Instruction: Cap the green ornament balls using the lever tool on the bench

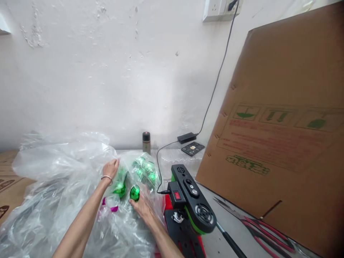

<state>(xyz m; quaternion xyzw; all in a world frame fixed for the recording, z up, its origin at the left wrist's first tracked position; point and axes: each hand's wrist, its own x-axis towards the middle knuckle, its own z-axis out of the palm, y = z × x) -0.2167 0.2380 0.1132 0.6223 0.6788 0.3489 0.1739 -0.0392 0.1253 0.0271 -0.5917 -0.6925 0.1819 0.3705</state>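
Note:
My left hand (110, 168), a bangle on its wrist, lies on a big clear plastic bag (59, 172) with its fingers curled over a fold beside shiny green pieces (145, 168) inside. My right hand (142, 208) rests lower on the same bag, its fingertips pinching a round shiny green piece (134, 193). Another green piece (119, 189) sits between the two hands. A magenta scrap (114, 208) shows through the plastic below.
A black and green machine (192, 200) with a red switch stands right of my hands, its cable running up to a wall socket (220, 9). A small can (146, 142), a remote (192, 148), a leaning cardboard box (282, 125) and red-handled tools (263, 233) are nearby.

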